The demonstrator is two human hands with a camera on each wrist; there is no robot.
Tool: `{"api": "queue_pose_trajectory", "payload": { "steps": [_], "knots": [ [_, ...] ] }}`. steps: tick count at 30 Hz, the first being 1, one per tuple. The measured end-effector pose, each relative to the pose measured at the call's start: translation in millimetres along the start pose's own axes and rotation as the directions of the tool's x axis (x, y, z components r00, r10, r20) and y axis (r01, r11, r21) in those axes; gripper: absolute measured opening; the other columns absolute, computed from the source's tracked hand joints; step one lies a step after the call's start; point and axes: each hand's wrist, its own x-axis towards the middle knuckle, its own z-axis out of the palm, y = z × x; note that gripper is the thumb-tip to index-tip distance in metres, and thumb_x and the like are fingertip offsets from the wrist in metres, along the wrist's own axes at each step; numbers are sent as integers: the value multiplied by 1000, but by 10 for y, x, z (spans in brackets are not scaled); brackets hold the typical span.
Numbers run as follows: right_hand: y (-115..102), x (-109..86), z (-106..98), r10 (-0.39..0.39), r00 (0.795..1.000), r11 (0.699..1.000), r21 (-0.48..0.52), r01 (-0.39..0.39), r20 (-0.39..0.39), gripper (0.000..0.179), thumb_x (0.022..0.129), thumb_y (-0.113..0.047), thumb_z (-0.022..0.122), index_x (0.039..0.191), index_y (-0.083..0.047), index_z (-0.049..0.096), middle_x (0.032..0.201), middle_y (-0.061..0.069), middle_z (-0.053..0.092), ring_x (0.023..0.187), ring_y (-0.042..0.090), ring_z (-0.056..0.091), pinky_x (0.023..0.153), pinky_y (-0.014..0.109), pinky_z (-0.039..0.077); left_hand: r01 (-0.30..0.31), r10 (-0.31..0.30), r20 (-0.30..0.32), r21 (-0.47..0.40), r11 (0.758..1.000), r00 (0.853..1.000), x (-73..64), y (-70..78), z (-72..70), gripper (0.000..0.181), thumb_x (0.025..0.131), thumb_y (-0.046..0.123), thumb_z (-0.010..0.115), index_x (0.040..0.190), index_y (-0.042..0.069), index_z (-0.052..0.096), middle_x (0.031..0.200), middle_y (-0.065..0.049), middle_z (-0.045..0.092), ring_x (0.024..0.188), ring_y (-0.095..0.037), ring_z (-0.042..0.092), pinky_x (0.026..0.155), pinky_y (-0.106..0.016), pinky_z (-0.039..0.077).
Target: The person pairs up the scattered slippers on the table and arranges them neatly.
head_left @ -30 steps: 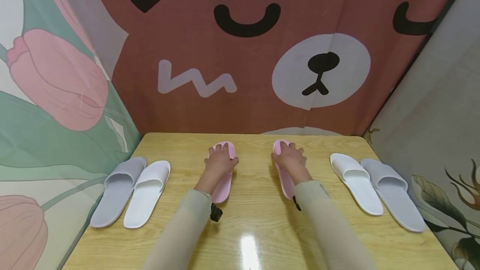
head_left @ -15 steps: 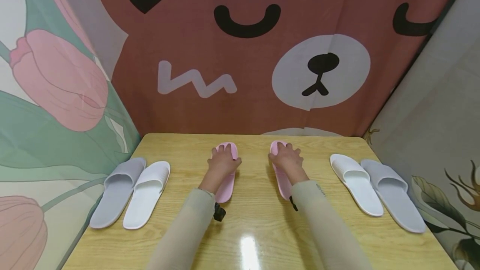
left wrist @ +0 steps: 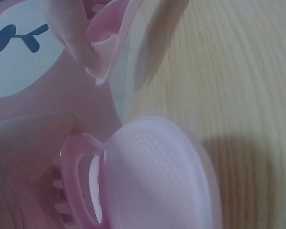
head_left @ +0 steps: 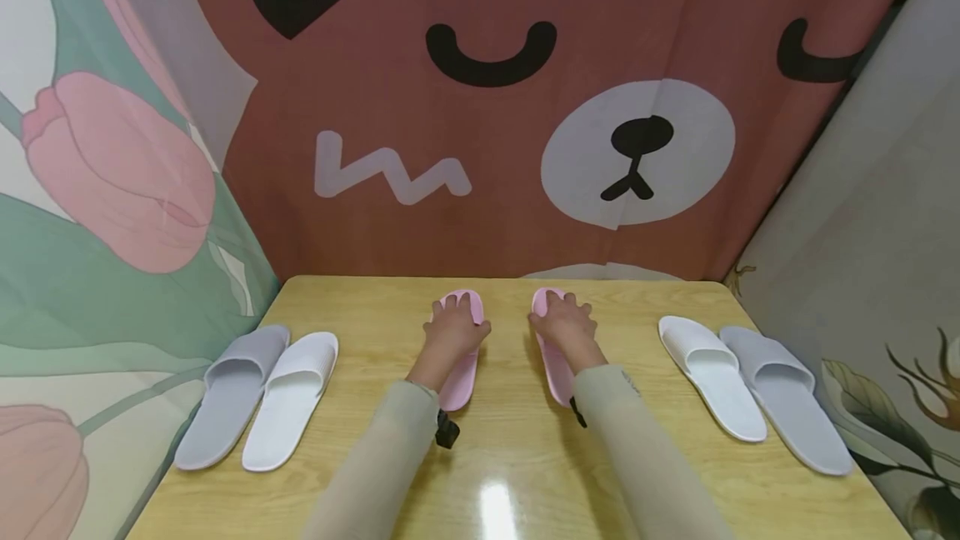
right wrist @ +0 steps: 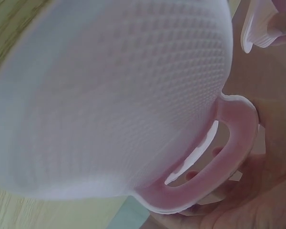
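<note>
My left hand (head_left: 453,332) grips a pink slipper (head_left: 460,388) over its strap, with the thumb along the inner side. A matching pink slipper (head_left: 555,369) is held the same way by my right hand (head_left: 566,325). Both lie toe-away in the middle of the wooden table, a gap between them. In the left wrist view the left slipper's dotted footbed (left wrist: 152,171) and its open strap (left wrist: 71,176) show beside the thumb. Through the strap (right wrist: 243,133) in the right wrist view, some fingertips of the right hand are visible.
On the left of the wooden table (head_left: 510,440) stand a grey slipper (head_left: 222,419) and a white slipper (head_left: 281,423). Another white slipper (head_left: 727,398) and grey slipper (head_left: 806,423) stand on the right. Printed cloth (head_left: 487,232) hangs behind and at both sides.
The two hands have brought the pink slippers closer together, the left one moving right and the right one moving left. The white and grey slippers stay put; the head view has shifted slightly.
</note>
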Motion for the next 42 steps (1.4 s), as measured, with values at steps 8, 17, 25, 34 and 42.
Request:
{"api": "queue_pose_trajectory", "payload": {
  "steps": [8,17,25,34,42],
  "knots": [
    [-45,32,40,-18,1000,1000,5,19,-20,72,98,-48,57,155,-10,38,152,25,38,134,56,34,102,72,35,-9,9,-23,11,1000,1000,41,77,32,73,93,47,64,152,9,44,151,-17,43,138,-42,35,100,-71,38],
    [-117,63,90,-18,1000,1000,20,18,-18,73,97,-50,58,155,-12,39,152,25,39,136,54,34,103,70,36,-23,24,-20,24,999,1000,63,155,61,73,95,48,63,153,9,42,152,-17,42,138,-42,35,100,-70,39],
    [-168,66,118,-40,999,999,16,41,-31,72,96,-51,58,154,-12,41,149,24,42,133,53,37,101,69,38,-18,18,-28,26,1000,999,88,158,52,74,94,49,63,153,8,42,152,-17,42,139,-42,34,101,-70,39],
    [-211,84,124,-35,998,998,49,37,-45,72,96,-51,58,155,-13,40,150,22,42,132,51,38,102,68,37,-24,26,-34,42,999,999,182,165,112,76,94,51,63,153,10,41,153,-16,42,140,-42,34,100,-69,40],
    [-234,130,165,-28,998,999,35,29,-47,75,95,-52,59,153,-8,41,149,23,44,134,51,38,103,67,38,-25,26,-37,33,999,999,182,203,152,74,93,50,63,152,9,44,151,-16,44,138,-41,35,100,-68,40]
  ]
}}
